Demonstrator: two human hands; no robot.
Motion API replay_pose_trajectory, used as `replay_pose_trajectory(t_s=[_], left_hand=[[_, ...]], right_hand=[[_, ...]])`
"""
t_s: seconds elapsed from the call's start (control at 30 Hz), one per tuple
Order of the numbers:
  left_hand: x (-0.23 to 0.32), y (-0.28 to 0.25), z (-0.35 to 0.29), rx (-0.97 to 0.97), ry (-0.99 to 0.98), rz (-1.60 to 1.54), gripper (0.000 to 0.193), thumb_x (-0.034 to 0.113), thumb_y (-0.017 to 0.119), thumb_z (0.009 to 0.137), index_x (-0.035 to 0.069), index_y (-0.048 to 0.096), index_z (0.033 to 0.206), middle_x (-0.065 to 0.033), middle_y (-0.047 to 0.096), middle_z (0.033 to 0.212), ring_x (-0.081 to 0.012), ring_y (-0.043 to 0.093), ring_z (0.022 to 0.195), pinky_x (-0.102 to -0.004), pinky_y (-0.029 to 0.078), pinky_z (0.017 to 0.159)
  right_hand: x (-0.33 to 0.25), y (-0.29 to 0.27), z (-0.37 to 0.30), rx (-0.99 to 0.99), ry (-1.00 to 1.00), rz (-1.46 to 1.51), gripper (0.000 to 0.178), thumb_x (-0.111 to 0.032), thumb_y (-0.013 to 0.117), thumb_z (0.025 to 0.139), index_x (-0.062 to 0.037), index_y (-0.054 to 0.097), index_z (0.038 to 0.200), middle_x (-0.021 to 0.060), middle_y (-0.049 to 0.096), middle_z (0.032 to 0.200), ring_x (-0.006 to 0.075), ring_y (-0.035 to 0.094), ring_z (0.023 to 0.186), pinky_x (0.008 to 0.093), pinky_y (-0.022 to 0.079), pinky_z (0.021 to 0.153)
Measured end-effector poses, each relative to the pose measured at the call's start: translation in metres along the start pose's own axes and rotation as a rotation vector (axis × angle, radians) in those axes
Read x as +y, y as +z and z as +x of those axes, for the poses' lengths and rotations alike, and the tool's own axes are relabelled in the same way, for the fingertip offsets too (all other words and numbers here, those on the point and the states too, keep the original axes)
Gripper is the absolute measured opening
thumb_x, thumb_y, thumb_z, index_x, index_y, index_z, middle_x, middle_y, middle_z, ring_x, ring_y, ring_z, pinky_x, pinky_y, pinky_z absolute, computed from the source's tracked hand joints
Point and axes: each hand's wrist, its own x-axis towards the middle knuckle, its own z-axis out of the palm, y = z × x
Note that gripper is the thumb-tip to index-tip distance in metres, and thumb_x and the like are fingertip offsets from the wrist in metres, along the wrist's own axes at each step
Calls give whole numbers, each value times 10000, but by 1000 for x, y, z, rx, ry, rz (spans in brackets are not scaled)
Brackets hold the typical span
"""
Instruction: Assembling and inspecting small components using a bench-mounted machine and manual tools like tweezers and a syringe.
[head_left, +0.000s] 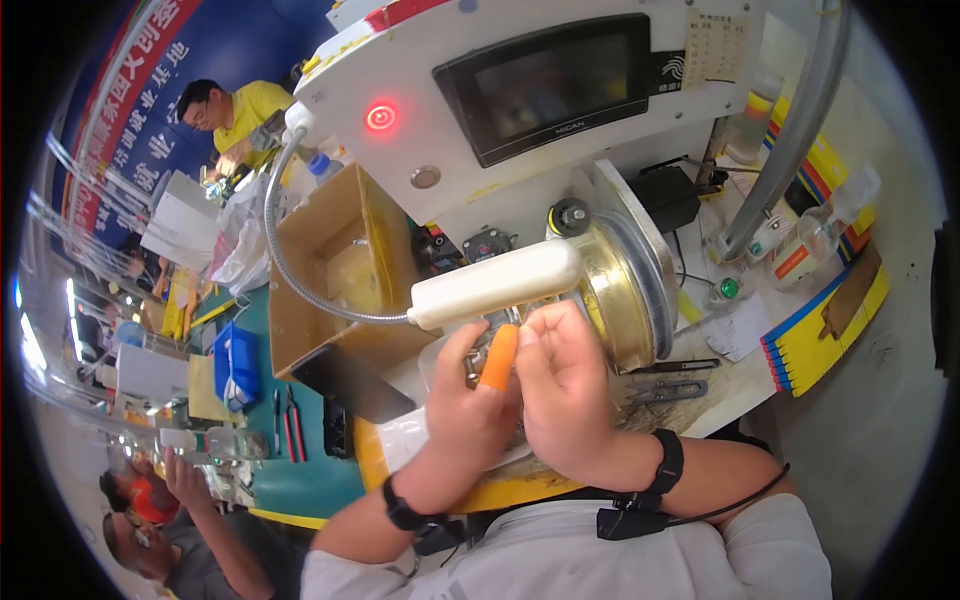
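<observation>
My left hand and my right hand are close together in front of the machine, fingers bent and pinched. An orange finger cover sits on a finger of my left hand, beside my right thumb. Whatever lies between the fingertips is too small and hidden to name. Just above my hands hangs a white tube-shaped lamp on a bendable metal neck. A round brass-coloured machine drum stands right beside my right hand. Both wrists wear black bands.
Behind is a white machine panel with a dark screen and a red-lit button. An open cardboard box stands left. Thread snips lie right. Red-handled pliers and a blue tray rest on the green mat. Other people work at left.
</observation>
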Motion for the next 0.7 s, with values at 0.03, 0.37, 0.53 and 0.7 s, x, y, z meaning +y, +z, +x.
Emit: replay_pose_trajectory(t_s=[0.03,0.37,0.53,0.7], left_hand=[[4,5,-1,-5,12,0,477,56,787,807,110,720,1276,-164,616,1367,-327,733,991,-378,626,732],[-9,-13,-8,-56,-258,-449,847,-90,815,836,38,289,1489,-194,641,1321,-131,705,862,-201,545,587],[-19,-15,-16,-142,-486,-451,736,-85,796,860,30,357,1439,-143,703,1135,-113,708,873,-193,545,624],[-13,-17,-7,-183,-649,-611,548,-76,745,915,37,449,1362,-60,710,1026,-79,683,930,-175,526,680]], right_hand=[[-1,-1,0,-9,43,-18,26,-59,484,1125,-61,470,1102,-38,527,833,-7,430,671,198,363,574],[-65,-48,-24,-540,436,78,56,-84,581,1073,-62,535,1050,-23,534,906,39,452,755,235,375,652],[-96,-93,-23,-667,103,-52,96,-81,656,1018,-35,578,989,-1,555,817,72,477,711,246,346,620],[-93,-109,-25,-458,-10,-63,70,-47,632,1001,-10,574,987,36,563,788,113,464,677,265,349,612]])
